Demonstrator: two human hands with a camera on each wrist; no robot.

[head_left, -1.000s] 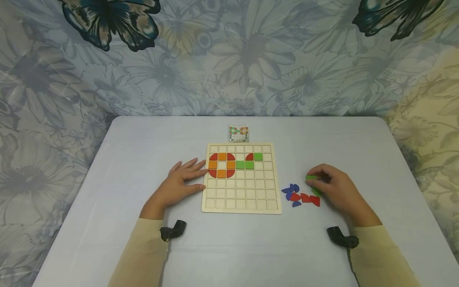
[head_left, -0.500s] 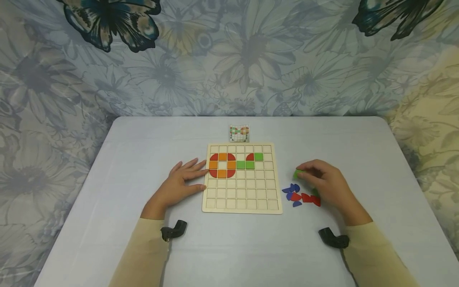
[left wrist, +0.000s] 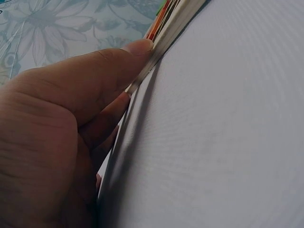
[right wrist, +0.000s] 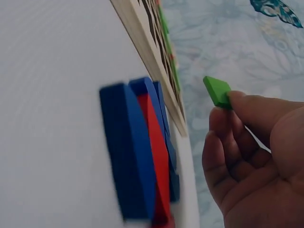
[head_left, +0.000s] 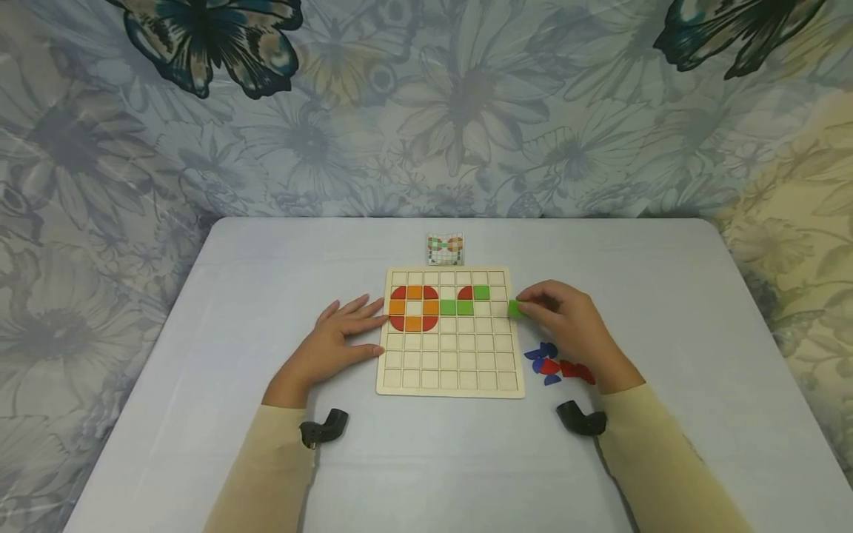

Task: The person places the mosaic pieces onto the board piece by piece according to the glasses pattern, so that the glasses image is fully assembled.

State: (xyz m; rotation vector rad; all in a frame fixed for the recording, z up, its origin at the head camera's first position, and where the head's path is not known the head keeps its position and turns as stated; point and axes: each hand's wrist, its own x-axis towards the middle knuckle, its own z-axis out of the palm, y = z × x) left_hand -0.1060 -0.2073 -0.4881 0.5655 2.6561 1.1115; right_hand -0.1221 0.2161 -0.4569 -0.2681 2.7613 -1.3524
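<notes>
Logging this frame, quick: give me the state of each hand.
Left hand: open, fingers flat, touching the left edge of the wooden board.
Right hand: pinching a green tile at the board's right edge.

Table (head_left: 266, 281), pale blue-grey top w/ rounded corners.
On it: wooden grid board (head_left: 448, 370) at ctr, small pattern card (head_left: 445, 249) behind, loose blue/red pcs (head_left: 556, 364) to board's right, left hand (head_left: 336, 340) flat.
</notes>
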